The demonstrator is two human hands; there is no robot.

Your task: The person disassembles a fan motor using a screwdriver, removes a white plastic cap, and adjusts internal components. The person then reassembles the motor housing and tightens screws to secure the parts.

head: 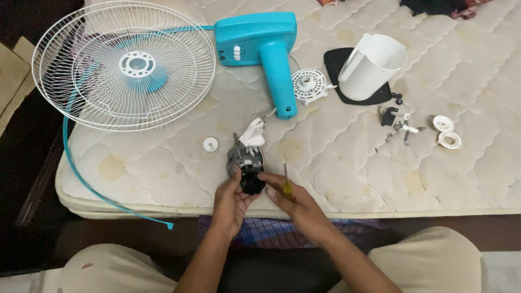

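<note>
A small fan motor (245, 160) with a black end piece and a white plastic part on top rests at the mattress's near edge. My left hand (230, 201) grips the motor's black end from the left. My right hand (293, 201) touches that same black end with its fingertips and holds a yellow-handled screwdriver (285, 182) pointing up. A thin wire runs from the motor to the blue fan stand (266, 51) lying behind it.
A white wire fan guard (70, 38) with a blue blade under it lies at the left. A white motor cover (372, 66) sits on a black piece; a round white grille part (309, 85), a white knob (210, 144), screws and small caps (448, 133) are scattered on the mattress (477, 179).
</note>
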